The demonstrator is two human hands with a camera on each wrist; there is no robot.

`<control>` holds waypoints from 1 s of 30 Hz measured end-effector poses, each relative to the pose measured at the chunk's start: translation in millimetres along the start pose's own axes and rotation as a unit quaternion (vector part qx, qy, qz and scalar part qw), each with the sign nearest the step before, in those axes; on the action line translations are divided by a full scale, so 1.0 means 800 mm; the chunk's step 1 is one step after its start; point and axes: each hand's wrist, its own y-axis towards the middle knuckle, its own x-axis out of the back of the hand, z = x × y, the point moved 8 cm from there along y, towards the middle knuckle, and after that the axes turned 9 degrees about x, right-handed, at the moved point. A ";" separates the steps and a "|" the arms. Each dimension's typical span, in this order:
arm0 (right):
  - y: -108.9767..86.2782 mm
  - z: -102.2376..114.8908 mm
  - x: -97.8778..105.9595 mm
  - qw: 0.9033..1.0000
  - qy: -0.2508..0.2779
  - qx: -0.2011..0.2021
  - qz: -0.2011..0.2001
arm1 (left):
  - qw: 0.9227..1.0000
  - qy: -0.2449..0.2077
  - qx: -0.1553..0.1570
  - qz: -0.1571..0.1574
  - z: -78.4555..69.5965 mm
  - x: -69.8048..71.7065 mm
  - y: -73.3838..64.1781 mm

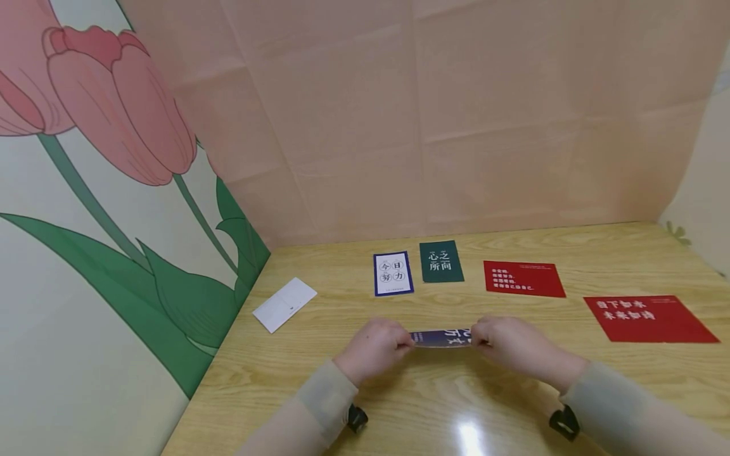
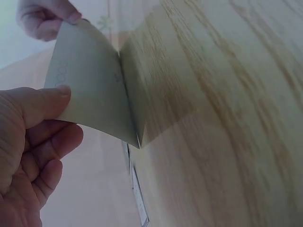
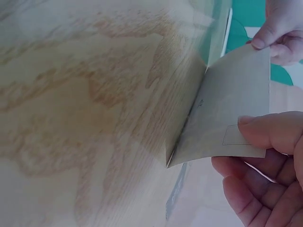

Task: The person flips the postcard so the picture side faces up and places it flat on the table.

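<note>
A dark blue postcard (image 1: 440,339) with white characters is held between both hands in the head view. My left hand (image 1: 373,347) pinches one end of it between thumb and fingers, and my right hand (image 1: 516,347) pinches the opposite end. The pale back of the postcard (image 2: 92,71) faces me in the left wrist view. From the right wrist view, the postcard (image 3: 232,99) stands tilted on its long side, slightly bowed, its lower edge at the tabletop; a small printed box lies near the right thumb.
Farther back on the wooden table (image 1: 319,380) lie a white card (image 1: 285,304), a blue-bordered card (image 1: 393,273), a green card (image 1: 441,261) and two red cards, one (image 1: 525,278) left of the other (image 1: 650,318). A pink cloth (image 1: 456,126) hangs behind; a tulip-painted wall (image 1: 114,221) stands left.
</note>
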 end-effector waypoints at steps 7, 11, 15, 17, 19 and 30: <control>-0.001 0.002 -0.003 1.000 0.013 0.000 0.014 | 1.000 0.005 -0.013 0.002 -0.002 -0.002 -0.002; -0.002 0.000 -0.006 0.999 0.020 -0.012 0.024 | 1.000 0.009 -0.021 0.006 -0.003 -0.005 -0.004; -0.003 0.000 -0.008 0.999 0.021 -0.014 0.028 | 0.999 0.012 -0.029 0.010 -0.004 -0.006 -0.005; -0.003 0.000 -0.010 0.999 0.023 -0.011 0.029 | 0.999 0.011 -0.034 0.010 -0.006 -0.006 -0.005; -0.004 0.000 -0.012 0.999 0.027 -0.007 0.032 | 0.999 0.013 -0.038 0.012 -0.007 -0.007 -0.005; -0.005 0.002 -0.024 0.996 0.059 -0.007 0.059 | 0.996 -0.039 -0.010 0.081 -0.001 -0.029 -0.005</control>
